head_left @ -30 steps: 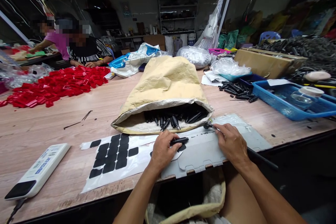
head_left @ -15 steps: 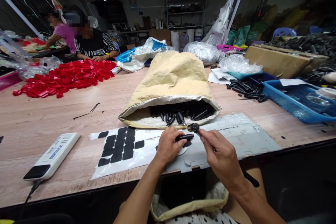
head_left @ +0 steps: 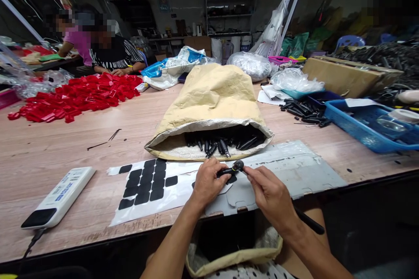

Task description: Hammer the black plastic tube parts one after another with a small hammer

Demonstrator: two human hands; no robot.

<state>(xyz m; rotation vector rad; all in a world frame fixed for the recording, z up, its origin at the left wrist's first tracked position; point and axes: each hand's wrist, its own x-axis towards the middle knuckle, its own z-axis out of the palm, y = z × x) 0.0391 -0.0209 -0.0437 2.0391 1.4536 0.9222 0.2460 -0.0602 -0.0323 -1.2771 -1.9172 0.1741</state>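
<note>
Near the front edge of the worktop, a tube is pinched by the left hand, a tool by the right hand.

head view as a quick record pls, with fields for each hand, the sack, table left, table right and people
left hand: fingers around a black piece
right hand: holding a tool, its round dark head at the black piece's right end; contact unclear
sack: yellow, lying down, mouth toward the wearer, black parts inside
table left: red pieces, white device, sheet with black squares
table right: blue tray, cardboard
people: two, beyond the red pieces
</note>
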